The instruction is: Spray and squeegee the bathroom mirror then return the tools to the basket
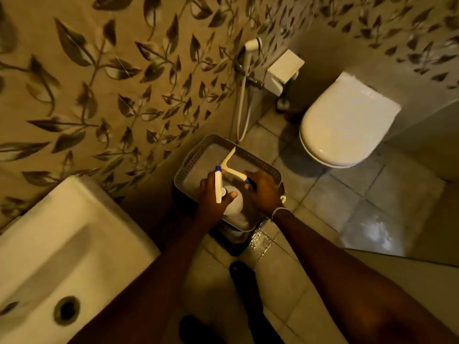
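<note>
While both arms reach down over the tiled floor [330, 194], the left hand [211, 202] is wrapped around the white spray bottle [232, 207], near its neck, and holds it inside the grey basket [185, 170]. The right hand [263, 192] grips the handle of the squeegee [232, 165], whose blade points into the basket's far part. Beyond stands the toilet [345, 122], lid closed.

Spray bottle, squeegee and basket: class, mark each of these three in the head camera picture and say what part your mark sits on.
spray bottle [232, 207]: head view, on its white rounded body.
squeegee [227, 162]: head view, on the cream blade bar.
basket [258, 162]: head view, on its perforated grey rim.
</note>
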The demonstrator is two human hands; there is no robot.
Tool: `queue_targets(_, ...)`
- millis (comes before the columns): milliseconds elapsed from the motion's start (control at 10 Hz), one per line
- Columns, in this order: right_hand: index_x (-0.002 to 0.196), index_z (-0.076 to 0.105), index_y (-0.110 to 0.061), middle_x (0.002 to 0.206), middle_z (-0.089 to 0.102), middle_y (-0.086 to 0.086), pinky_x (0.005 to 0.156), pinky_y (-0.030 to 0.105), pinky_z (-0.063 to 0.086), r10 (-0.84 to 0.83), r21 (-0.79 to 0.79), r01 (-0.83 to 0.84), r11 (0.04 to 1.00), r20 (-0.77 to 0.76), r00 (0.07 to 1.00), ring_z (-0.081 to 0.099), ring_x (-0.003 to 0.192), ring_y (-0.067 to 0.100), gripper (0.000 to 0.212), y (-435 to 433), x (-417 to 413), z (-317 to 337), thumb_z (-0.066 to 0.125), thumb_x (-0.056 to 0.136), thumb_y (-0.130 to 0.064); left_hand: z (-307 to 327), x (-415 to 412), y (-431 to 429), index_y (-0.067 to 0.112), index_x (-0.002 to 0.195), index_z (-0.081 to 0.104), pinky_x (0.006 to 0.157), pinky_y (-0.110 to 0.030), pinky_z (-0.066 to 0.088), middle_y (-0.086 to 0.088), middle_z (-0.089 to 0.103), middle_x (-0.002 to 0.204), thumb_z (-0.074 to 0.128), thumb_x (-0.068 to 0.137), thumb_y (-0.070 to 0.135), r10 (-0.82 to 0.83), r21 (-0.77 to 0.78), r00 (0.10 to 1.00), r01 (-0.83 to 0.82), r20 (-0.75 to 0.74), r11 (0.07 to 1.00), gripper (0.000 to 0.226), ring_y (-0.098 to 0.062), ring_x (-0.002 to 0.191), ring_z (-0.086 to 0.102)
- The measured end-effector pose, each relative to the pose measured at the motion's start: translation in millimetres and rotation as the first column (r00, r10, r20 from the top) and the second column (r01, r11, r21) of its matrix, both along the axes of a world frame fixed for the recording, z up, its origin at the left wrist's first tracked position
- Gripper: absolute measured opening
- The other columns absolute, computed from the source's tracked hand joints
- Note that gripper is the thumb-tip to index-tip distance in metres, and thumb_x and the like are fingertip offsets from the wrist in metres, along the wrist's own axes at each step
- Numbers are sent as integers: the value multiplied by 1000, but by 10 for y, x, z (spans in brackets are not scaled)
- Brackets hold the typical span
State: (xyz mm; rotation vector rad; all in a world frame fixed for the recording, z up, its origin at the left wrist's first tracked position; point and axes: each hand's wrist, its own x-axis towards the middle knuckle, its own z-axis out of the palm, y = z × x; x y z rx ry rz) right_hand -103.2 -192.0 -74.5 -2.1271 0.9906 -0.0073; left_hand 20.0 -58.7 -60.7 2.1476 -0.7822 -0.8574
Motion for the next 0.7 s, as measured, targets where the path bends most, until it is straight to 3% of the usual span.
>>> queue_targets(100,143,56,-13,132,62,13,109,48,42,-9,15,9,1000,-40,999,56,124,31,44,1,57,-244,57,99,-18,-296,-72,3,6,155,33,106,-18,28,-18,44,148,81,85,23,2,8,1000,-2,5,1000,87,-29,134,45)
queue_targets(300,143,56,-15,128,62,12,105,53,44,-34,17,35,999,-43,998,57,120,32,44,-5,60,-556,57,99,-17,-651,-159,-21,8,156,33,105,-22,28,-16,45,148,80,85,31,-22,38,993,18,116,999,88,-29,132,45)
queue_targets(400,144,54,-14,132,61,12,108,53,41,-23,33,24,999,-36,999,56,123,32,46,-33,28,-628,56,98,-14,-731,-175,-13,15,156,32,106,-36,41,-16,45,144,84,80,29,9,7,994,-10,113,1000,93,-32,127,47)
queue_targets(500,145,53,-12,137,60,12,113,51,39,-33,47,34,998,-34,999,54,128,31,48,-59,-50,-546,58,97,-12,-680,-179,-15,21,158,28,104,-40,45,-15,40,144,88,75,20,40,-4,999,-39,35,999,103,-28,125,46)
queue_targets(600,143,55,-13,142,58,11,115,45,40,-116,46,115,992,32,993,52,133,28,47,-82,-152,-345,62,97,-12,-575,-151,33,29,160,20,98,-27,37,-11,34,150,89,71,11,8,-35,1000,-9,-21,999,114,-11,119,37)
queue_targets(700,133,63,-15,132,62,5,104,42,51,-331,111,313,943,231,915,59,120,20,37,-102,-238,100,65,96,-15,-322,-120,105,30,162,14,101,-31,38,-8,27,156,90,67,7,-25,-9,997,24,-73,1000,124,-18,132,35)
